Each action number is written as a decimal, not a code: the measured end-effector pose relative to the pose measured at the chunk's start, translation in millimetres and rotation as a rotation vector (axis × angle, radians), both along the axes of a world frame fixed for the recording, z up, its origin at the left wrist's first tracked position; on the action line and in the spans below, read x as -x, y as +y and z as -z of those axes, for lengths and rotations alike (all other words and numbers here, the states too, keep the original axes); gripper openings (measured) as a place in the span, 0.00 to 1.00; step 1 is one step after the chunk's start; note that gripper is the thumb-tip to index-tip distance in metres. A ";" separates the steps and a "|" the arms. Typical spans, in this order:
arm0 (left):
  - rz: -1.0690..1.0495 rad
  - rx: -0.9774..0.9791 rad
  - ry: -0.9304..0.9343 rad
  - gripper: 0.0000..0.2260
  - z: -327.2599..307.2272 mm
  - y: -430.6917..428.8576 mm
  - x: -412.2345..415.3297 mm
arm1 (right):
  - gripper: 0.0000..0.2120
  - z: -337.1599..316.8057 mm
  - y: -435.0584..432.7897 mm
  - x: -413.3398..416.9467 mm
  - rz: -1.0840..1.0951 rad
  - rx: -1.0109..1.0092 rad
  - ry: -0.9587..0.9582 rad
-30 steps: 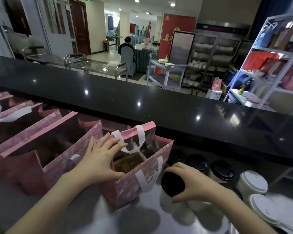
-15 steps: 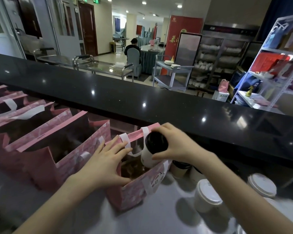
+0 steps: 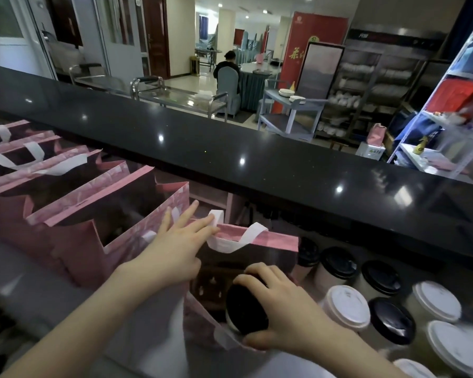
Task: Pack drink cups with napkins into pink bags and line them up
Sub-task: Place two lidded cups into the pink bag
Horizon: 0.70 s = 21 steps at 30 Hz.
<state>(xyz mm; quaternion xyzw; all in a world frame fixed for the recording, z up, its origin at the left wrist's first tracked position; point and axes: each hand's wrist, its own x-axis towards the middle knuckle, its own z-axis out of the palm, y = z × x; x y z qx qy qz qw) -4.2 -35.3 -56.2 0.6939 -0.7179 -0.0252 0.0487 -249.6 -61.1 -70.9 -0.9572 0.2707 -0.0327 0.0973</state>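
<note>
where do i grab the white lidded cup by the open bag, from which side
Probably grip the white-lidded cup around its lid rim, coming down from above. It stands upright, hemmed by black-lidded cups and the pink bag, so only its round top is free.

Cup (image 3: 246, 309) body hidden inside bag (image 3: 271, 238)

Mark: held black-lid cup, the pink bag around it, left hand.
black-lid cup (image 3: 245, 309): head view, on the black lid.
pink bag (image 3: 280, 241): head view, far rim band.
left hand (image 3: 172, 251): head view, back of hand.
</note>
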 end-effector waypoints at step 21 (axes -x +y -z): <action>0.131 -0.097 -0.255 0.51 22.3 25.3 7.8 | 0.41 33.6 -34.7 -56.8 0.122 -0.032 0.014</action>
